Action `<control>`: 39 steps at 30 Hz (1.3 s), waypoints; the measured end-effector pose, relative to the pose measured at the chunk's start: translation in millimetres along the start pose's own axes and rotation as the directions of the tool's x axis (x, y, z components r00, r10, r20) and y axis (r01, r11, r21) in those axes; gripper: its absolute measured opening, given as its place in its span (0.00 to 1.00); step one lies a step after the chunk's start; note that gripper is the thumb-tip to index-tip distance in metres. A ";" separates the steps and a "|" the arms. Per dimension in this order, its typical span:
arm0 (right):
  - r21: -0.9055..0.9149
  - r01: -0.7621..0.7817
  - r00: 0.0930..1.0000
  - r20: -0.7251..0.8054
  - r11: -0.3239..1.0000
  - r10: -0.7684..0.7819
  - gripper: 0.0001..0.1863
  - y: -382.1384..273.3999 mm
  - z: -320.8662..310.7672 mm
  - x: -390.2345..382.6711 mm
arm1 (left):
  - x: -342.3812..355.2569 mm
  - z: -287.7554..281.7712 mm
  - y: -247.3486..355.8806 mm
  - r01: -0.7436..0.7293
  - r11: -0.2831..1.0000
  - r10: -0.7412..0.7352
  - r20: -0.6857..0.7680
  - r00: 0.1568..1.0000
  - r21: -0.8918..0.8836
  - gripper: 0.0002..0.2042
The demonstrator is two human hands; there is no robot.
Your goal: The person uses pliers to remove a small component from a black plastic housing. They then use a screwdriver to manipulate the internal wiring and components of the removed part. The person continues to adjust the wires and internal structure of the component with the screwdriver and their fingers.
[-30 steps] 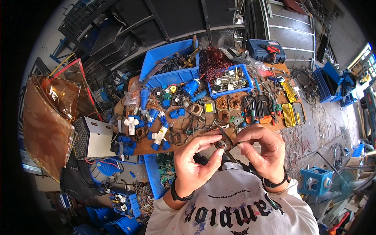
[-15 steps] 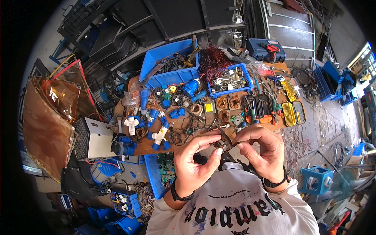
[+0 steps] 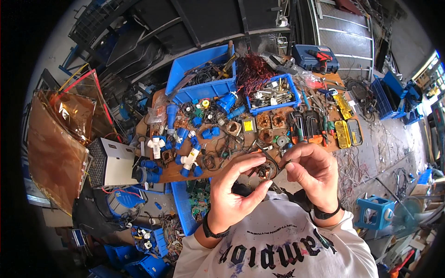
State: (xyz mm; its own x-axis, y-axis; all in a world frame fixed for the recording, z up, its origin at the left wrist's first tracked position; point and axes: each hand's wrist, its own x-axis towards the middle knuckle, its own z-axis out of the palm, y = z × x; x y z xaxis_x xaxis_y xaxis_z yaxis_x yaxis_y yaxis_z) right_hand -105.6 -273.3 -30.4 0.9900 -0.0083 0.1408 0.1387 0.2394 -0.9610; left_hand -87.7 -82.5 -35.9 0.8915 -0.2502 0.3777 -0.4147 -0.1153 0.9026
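Close to my chest, at the bench's front edge, my left hand [image 3: 234, 192] grips a round dark part [image 3: 265, 171] between thumb and fingers. Its face shows a rusty, coppery ring with a dark centre; I cannot make out its exact kind. A dark strip or cable [image 3: 272, 159] runs along the part's upper right side. Just to the right, my right hand [image 3: 314, 176] has thumb and forefinger pinched on a small dark end, perhaps of that strip; the fingers partly hide it.
The wooden bench [image 3: 178, 172] carries blue plug connectors [image 3: 189, 160], rusty square parts [image 3: 278, 120] and hand tools [image 3: 311, 127]. Behind are a large blue crate [image 3: 199, 92], a smaller blue bin of bolts [image 3: 274, 107] and a red drill [image 3: 321, 60]. A blue stool [image 3: 374, 213] stands right.
The round part has turned so that its coppery face shows more. My left thumb has shifted right and down off that face; my right hand has moved slightly up.
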 end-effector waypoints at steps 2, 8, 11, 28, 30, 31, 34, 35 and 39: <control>0.070 -0.039 0.999 0.011 0.997 0.038 0.09 1.3 0.0 0.8 | -0.8 0.1 0.5 -0.003 1.000 0.003 -0.012 1.000 0.003 0.20; 0.177 -0.087 0.996 0.030 0.980 0.083 0.11 2.9 1.4 3.8 | 0.7 -0.1 -1.2 -0.059 0.998 0.060 -0.026 0.998 0.020 0.20; 0.157 -0.050 0.999 0.002 0.986 0.050 0.12 3.2 2.8 4.2 | -0.7 0.2 -1.7 -0.054 0.998 0.056 -0.055 0.997 0.038 0.19; -0.232 0.131 0.990 0.090 0.964 -0.113 0.08 5.0 1.7 4.1 | 3.4 0.7 -4.5 -0.063 0.989 0.078 -0.112 0.991 0.135 0.19; -0.247 0.134 0.988 0.104 0.960 -0.111 0.07 5.3 0.9 4.9 | 4.1 0.6 -4.9 -0.067 0.987 0.084 -0.114 0.990 0.143 0.19; -0.253 0.137 0.988 0.105 0.958 -0.114 0.06 4.8 1.4 5.6 | 4.4 0.5 -5.2 -0.069 0.987 0.086 -0.115 0.990 0.147 0.19; -0.270 0.175 0.982 0.118 0.947 -0.148 0.05 4.2 4.0 7.8 | 7.8 2.3 -5.9 -0.112 0.984 0.132 -0.142 0.981 0.138 0.20; -0.276 0.206 0.976 0.128 0.939 -0.176 0.05 6.0 4.4 8.8 | 8.0 1.8 -5.8 -0.118 0.982 0.139 -0.141 0.980 0.149 0.20; -0.261 0.222 0.972 0.130 0.940 -0.193 0.05 8.0 7.2 9.0 | 7.6 1.0 -6.8 -0.117 0.978 0.140 -0.134 0.981 0.170 0.19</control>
State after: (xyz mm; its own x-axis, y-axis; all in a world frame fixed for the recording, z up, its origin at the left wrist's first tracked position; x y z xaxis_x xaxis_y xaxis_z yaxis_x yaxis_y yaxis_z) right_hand -95.8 -264.5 -35.1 0.9325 0.0722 0.3539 0.3567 -0.0299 -0.9337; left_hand -78.3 -84.5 -39.3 0.8408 -0.1331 0.5248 -0.5409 -0.2475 0.8039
